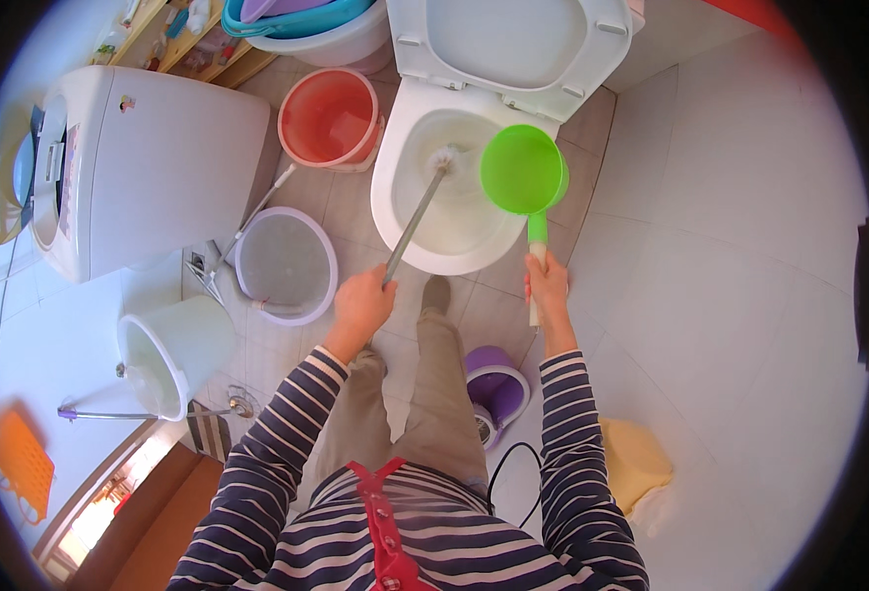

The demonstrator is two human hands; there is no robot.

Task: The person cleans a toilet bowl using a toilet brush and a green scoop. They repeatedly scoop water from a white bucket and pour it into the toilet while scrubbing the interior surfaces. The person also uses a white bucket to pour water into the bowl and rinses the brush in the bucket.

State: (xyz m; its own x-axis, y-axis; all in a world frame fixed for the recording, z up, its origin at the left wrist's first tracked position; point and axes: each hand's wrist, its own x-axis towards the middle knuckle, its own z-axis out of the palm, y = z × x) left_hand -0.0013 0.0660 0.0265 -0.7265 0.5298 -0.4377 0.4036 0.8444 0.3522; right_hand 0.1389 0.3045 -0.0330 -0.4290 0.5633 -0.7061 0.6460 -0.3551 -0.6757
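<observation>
My left hand [364, 306] grips the grey handle of a toilet brush [417, 221], whose white bristle head is down in the bowl of the white toilet [388, 196]. In my right hand [549, 287] is the pale handle of a green plastic dipper [521, 170], held over the right side of the bowl. The dipper's open top faces me; I cannot tell whether water is in it. Behind the bowl, the toilet's seat and lid [508, 41] are raised.
A red bucket [327, 118] stands left of the toilet, near stacked basins [316, 44]. Further left are a washing machine [176, 162], a round tub [286, 266], a mop handle [257, 203] and a pale bucket [198, 347]. A purple mop bucket [501, 391] stands beside my legs.
</observation>
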